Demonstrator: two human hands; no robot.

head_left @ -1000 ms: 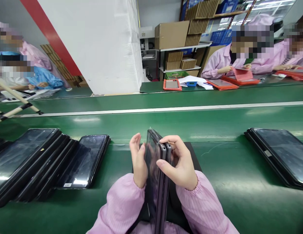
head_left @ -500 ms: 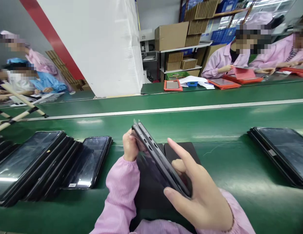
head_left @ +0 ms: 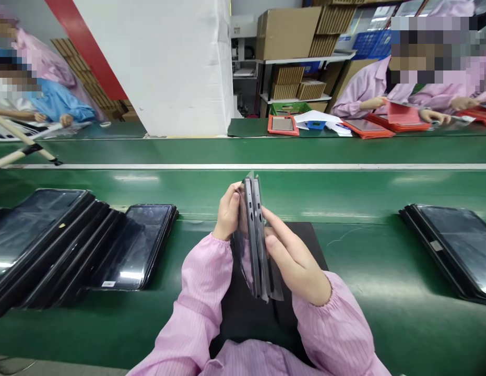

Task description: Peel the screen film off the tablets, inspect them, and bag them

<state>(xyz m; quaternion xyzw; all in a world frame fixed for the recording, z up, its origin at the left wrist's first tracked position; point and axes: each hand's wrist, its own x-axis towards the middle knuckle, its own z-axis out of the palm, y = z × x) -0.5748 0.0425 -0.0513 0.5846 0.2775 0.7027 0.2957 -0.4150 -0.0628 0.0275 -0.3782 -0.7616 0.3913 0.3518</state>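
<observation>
Both hands hold a slim dark tablet upright on its long edge, with small ports showing along that edge. Transparent film sticks out past its lower end. My left hand grips the far part from behind, its fingers curled around. My right hand presses its fingers against the near side. Below the hands lies a black mat, partly hidden by them and my sleeves.
Dark tablets lie in a row on the green conveyor belt to my left, and another lies to my right. Across the belt, a person in a pink smock handles orange-red cases.
The tablet has swung from a slant back to nearly upright. My right hand has moved in, its fingers now pressed against the tablet instead of spread apart beneath it.
</observation>
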